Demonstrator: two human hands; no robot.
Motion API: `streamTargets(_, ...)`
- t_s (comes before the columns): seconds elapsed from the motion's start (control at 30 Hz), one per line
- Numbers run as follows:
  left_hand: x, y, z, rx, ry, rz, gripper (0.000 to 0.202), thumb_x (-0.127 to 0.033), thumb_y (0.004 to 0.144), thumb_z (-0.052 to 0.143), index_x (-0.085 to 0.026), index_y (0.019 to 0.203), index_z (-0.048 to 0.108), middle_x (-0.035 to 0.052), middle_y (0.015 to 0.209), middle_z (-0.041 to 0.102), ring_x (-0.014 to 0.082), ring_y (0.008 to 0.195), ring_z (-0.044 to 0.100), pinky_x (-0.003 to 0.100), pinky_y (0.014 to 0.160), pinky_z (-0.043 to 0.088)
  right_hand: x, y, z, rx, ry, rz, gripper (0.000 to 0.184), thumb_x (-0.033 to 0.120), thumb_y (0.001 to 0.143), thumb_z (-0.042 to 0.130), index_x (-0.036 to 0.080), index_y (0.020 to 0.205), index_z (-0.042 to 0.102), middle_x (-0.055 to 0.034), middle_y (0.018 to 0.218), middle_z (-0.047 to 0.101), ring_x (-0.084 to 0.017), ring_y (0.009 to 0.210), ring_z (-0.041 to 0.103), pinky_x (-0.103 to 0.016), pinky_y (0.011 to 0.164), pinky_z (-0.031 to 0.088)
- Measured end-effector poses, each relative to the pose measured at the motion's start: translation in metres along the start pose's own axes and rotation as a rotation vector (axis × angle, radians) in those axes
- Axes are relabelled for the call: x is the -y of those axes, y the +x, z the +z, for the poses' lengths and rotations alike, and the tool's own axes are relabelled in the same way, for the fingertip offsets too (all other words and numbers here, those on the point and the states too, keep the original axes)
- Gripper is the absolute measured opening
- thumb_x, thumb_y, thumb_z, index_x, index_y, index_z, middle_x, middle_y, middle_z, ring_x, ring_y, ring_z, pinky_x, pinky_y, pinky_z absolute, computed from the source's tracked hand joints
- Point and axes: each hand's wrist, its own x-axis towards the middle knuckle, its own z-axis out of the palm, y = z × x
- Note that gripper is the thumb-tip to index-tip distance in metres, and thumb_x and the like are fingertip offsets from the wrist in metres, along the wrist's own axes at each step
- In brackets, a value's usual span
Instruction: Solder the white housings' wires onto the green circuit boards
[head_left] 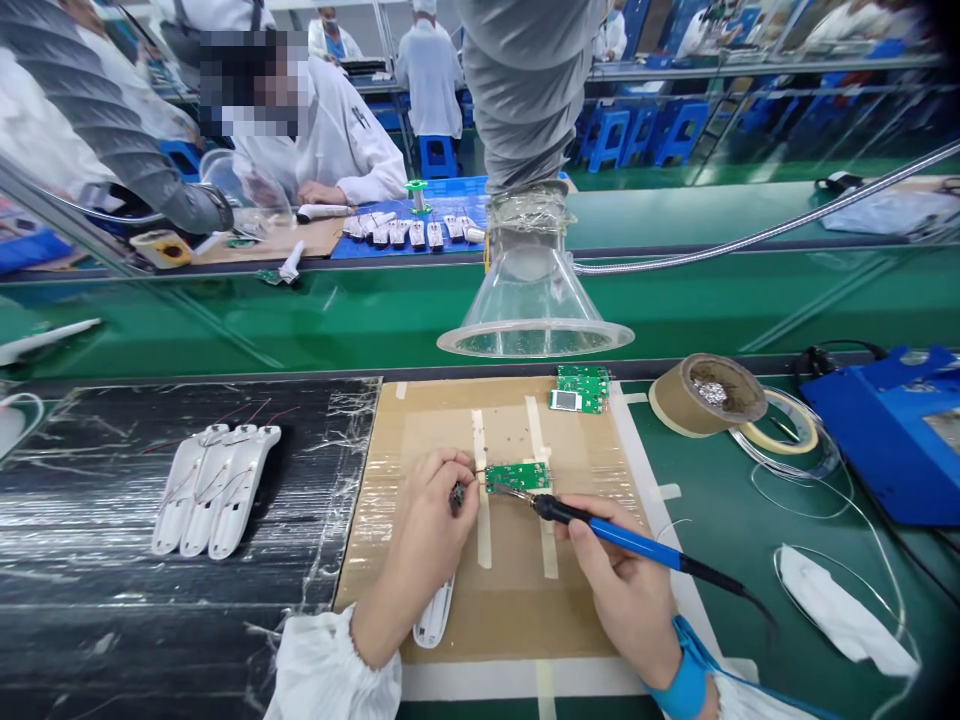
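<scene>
My right hand is closed round a blue-handled soldering iron, whose tip touches the left edge of a small green circuit board on a taped cardboard mat. My left hand is pinched just left of the board, its fingers closed on a small dark part with thin wires that I cannot make out clearly. A white plastic shell lies under my left wrist.
A clear fume hood hangs above the mat. Another green board lies at the mat's far edge. Three white shells lie left. Tape rolls, a blue station and a white cloth are right. Other people work behind.
</scene>
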Motion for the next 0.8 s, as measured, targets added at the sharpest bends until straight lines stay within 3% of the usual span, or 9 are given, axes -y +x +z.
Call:
streamTargets(0.37, 0.0008, 0.0003, 0.0012, -0.017, -0.009, -0.004, 0.015, -0.016, 0.099, 0.056, -0.024, 0.086, 0.06, 0.0053, 0.108, 0.068, 0.0273, 0.107, 0.066, 0.047, 0.094, 0.05, 0.0096, 0.0031, 0.0001, 0.003, -0.016, -0.056, 0.013, 0.03, 0.102, 0.071, 0.029, 0.111, 0.08, -0.0045, 0.099, 0.082, -0.021, 0.081, 0.081, -0.027, 0.072, 0.069)
streamTargets(0.57, 0.002, 0.0009, 0.0008, -0.022, -0.013, 0.0, 0.016, -0.016, 0.099, 0.056, -0.023, 0.086, 0.06, 0.0064, 0.108, 0.068, 0.0279, 0.107, 0.066, 0.048, 0.095, 0.05, 0.0071, 0.0018, -0.002, 0.008, -0.03, -0.058, 0.013, 0.031, 0.103, 0.071, 0.029, 0.112, 0.08, -0.0048, 0.101, 0.082, -0.023, 0.083, 0.081, -0.033, 0.077, 0.07)
streamTargets(0.8, 0.0021, 0.0003, 0.0007, -0.019, -0.01, 0.001, 0.016, -0.015, 0.098, 0.057, -0.024, 0.085, 0.06, 0.0053, 0.108, 0.068, 0.0271, 0.107, 0.066, 0.046, 0.094, 0.05, 0.0048, 0.0014, -0.0044, -0.027, -0.026, -0.073, 0.014, 0.03, 0.104, 0.071, 0.031, 0.115, 0.078, -0.0021, 0.096, 0.081, -0.019, 0.085, 0.079, -0.026, 0.08, 0.068)
